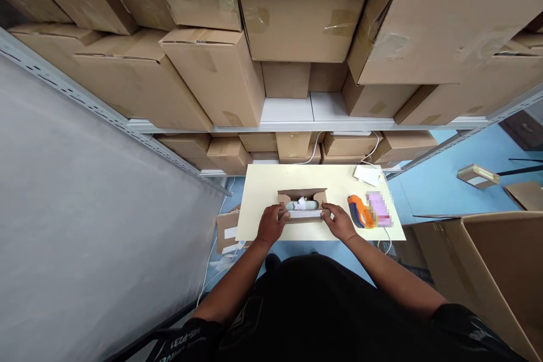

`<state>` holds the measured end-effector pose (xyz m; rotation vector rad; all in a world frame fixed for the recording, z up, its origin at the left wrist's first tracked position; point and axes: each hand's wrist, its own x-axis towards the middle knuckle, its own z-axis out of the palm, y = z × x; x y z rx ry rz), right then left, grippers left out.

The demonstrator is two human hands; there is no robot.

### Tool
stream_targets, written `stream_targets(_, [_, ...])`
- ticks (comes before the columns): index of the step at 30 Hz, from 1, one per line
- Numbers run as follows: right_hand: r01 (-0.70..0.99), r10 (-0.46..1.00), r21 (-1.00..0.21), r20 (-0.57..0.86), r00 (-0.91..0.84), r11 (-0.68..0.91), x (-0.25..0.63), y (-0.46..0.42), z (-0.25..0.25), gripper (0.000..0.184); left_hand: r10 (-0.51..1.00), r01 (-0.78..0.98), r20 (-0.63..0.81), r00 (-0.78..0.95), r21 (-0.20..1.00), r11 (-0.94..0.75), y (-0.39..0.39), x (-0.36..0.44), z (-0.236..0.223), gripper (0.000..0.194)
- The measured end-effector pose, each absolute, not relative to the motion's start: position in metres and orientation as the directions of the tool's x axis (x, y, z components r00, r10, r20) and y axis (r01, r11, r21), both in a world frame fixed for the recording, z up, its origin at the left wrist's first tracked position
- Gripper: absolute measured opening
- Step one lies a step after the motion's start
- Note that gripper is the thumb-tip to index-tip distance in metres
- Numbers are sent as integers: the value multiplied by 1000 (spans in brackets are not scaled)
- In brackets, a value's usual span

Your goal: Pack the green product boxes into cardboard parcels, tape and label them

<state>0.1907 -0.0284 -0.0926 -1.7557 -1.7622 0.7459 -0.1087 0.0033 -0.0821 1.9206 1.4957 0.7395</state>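
Observation:
A small open cardboard box (302,192) lies on the pale yellow table (263,181) in front of me. Inside it sits a pale greenish, elongated item (311,204) with crumpled white wrapping (300,203) at its middle; its kind I cannot make out. My left hand (271,223) grips the left end of the box, thumb at the front edge. At the right end, my right hand (338,221) holds the box in the same way, fingers bent round the corner.
An orange and blue tape dispenser (360,212) lies right of the box, beside a blurred pink item (379,207). White paper (368,175) rests at the table's back right. Shelves of cardboard boxes (303,8) rise beyond. A large open carton (449,249) stands at right, a grey wall (106,209) at left.

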Motion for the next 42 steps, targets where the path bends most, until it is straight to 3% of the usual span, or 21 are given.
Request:
stream_targets(8, [769, 1000, -639, -18, -3, -9, 186, -16, -95, 36, 986, 686, 33, 164, 714, -138, 18, -101, -86, 21])
stream_targets(10, [787, 1000, -617, -13, 15, -19, 183, -14, -95, 35, 992, 685, 35, 120, 720, -108, 20, -99, -90, 33])
stream_targets(13, [790, 995, -606, -27, 95, -92, 178, -14, -97, 34, 993, 696, 104, 63, 709, -119, 24, -99, -94, 67])
stream_targets(15, [782, 994, -614, -24, 111, -102, 177, -14, -99, 36, 979, 713, 166, 115, 673, -198, 29, -100, -95, 84])
stream_targets(17, [778, 995, -623, -10, 103, -87, 177, -14, -102, 38, 961, 718, 185, 207, 638, -278, 35, -102, -94, 89])
stream_targets(21, [766, 993, -636, -8, 117, -95, 178, -15, -108, 35, 939, 724, 190, 288, 598, -343, 39, -104, -94, 75])
stream_targets(27, [705, 988, -697, -33, 149, -130, 175, -17, -107, 23, 907, 729, 226, 355, 540, -420, 28, -108, -109, 25])
stream_targets(32, [647, 985, -755, 12, 174, -105, 196, -23, -102, 23, 899, 752, 212, 382, 495, -436, 26, -110, -117, 27])
stream_targets(34, [699, 966, -697, 34, 257, -161, 219, -30, -103, 25, 899, 754, 198, 391, 491, -436, 27, -111, -116, 30])
stream_targets(37, [841, 932, -445, 35, 361, -309, 258, -44, -110, 25, 903, 764, 184, 388, 484, -427, 26, -111, -115, 34])
stream_targets(40, [869, 892, -207, -50, 450, -450, 285, -56, -120, 39, 908, 772, 191, 374, 478, -419, 22, -111, -115, 36])
stream_targets(42, [856, 861, -113, -139, 489, -505, 291, -59, -127, 48, 909, 776, 204, 365, 473, -417, 20, -110, -116, 38])
